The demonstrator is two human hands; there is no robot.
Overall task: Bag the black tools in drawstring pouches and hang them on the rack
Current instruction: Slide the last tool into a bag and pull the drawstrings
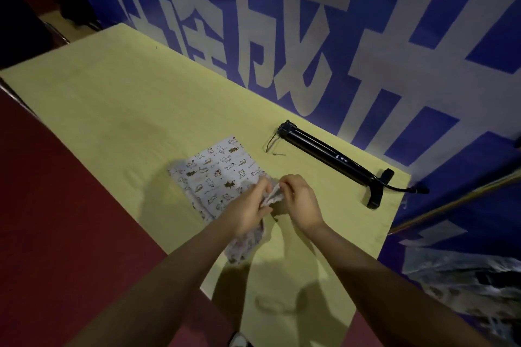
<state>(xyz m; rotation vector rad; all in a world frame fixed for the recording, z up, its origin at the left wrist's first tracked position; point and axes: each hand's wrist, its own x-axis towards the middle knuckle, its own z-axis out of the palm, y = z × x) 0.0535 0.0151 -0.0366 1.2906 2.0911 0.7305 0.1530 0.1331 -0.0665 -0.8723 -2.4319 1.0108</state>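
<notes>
A white drawstring pouch (218, 175) printed with small cats lies flat on the yellow-green table (118, 98). My left hand (249, 210) and my right hand (300, 200) both pinch its gathered mouth at the pouch's near right end, lifting that end slightly. More of the same printed fabric (245, 246) hangs below my left wrist. A long black pump-like tool (327, 151) with a hose and foot lies on the table beyond my right hand, apart from the pouch.
A blue wall banner (310, 36) with large white characters stands behind the table. Dark red floor (56, 205) runs along the table's left edge. A crinkled plastic bag (468, 284) lies at lower right, and a slanted metal bar (451, 203) crosses on the right.
</notes>
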